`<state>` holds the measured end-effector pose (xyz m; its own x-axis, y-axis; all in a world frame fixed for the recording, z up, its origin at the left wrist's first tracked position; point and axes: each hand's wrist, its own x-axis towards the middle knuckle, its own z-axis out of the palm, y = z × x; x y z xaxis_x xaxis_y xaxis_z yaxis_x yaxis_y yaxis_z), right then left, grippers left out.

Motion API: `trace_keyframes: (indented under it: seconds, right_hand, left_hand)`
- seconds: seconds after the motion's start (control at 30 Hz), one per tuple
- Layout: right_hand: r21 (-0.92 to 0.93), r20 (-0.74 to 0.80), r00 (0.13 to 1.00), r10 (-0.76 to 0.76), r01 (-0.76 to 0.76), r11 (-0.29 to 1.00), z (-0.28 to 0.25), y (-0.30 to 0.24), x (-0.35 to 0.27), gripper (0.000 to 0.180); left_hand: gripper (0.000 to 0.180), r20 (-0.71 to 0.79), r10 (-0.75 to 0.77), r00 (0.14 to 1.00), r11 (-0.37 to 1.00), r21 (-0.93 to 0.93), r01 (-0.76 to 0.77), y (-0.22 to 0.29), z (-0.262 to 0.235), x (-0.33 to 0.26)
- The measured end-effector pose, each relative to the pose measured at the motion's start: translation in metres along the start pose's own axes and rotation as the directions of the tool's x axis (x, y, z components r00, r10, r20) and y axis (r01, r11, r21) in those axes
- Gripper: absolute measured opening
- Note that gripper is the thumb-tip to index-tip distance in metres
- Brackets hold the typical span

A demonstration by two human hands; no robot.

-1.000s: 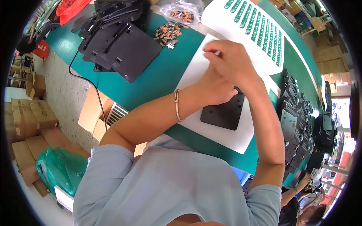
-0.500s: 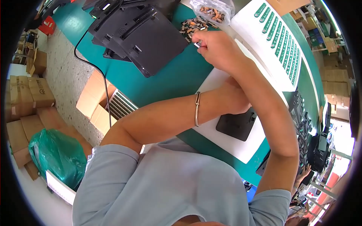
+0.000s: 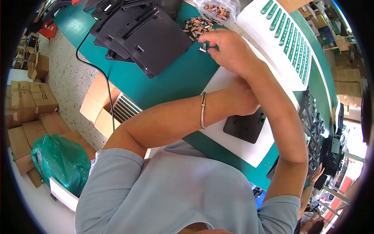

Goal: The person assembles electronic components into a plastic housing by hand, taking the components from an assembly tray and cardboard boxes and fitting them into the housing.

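Note:
My right hand (image 3: 230, 48) reaches over my left forearm to the far part of the green table. Its thumb and index finger are apart, with a small metal-and-white part (image 3: 203, 47) lying on the table just beyond their tips. Close by is a loose pile of small orange, black and metal parts (image 3: 198, 26). My left hand (image 3: 244, 98) is mostly covered by my right forearm, and its fingers are hidden. It is at the upper edge of a flat black plastic cover (image 3: 243, 126), which lies on a white foam sheet (image 3: 218, 142).
Stacked black plastic housings (image 3: 156, 43) stand at the far left of the table, beside a black cable (image 3: 97, 68). A clear bag of parts (image 3: 222, 11) and a white foam tray (image 3: 269, 33) with rows of green circuit boards are at the far right. Another person's hand (image 3: 317, 173) touches black parts.
My right thumb and index finger have spread, letting go of the small metal-and-white part, which now lies on the table. My left hand stays nearly where it was.

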<state>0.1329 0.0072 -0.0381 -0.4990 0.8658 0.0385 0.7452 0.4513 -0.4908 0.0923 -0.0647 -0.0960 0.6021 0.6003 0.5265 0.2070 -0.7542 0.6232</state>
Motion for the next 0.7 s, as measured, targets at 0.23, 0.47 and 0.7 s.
trace_keyframes:
  seconds: [0.23, 0.47, 0.7]
  right_hand:
    - [-0.06, 0.07, 0.996, 0.063, -0.059, 0.996, 0.001, 0.003, 0.003, 0.012]
    - [0.026, -0.108, 0.994, 0.034, -0.031, 0.999, -0.002, 0.0, 0.004, 0.007]
    - [0.176, -0.189, 0.973, 0.131, -0.097, 0.98, -0.02, 0.009, -0.007, 0.022]
  left_hand:
    - [0.012, -0.096, 0.021, 0.995, 0.999, -0.034, -0.024, -0.002, 0.005, 0.0]
    - [0.017, -0.169, 0.097, 0.981, 0.995, -0.011, -0.101, -0.002, 0.001, 0.004]
    - [0.035, -0.048, 0.09, 0.995, 0.994, 0.065, -0.087, 0.002, -0.001, 0.007]
